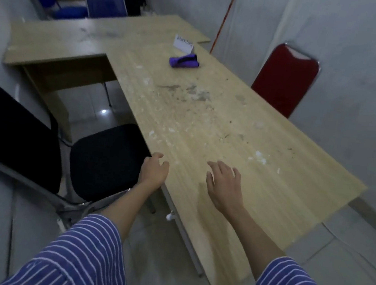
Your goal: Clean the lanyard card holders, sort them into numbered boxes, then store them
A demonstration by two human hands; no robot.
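Observation:
A purple cloth bundle [184,62] lies at the far end of the long wooden table [219,127], just in front of a small white folded card [183,44] with printed text. No card holders or numbered boxes show in the head view. My left hand [155,170] hovers at the table's near left edge, fingers loosely curled, holding nothing. My right hand [224,184] hangs over the tabletop with fingers spread and relaxed, also holding nothing. Both sleeves are blue with white stripes.
The tabletop is stained with white flecks and grey smudges in its middle. A black chair [100,157] stands at the left, a red chair [284,80] at the right, blue chairs [104,2] at the back. A red stick [224,21] leans on the far wall.

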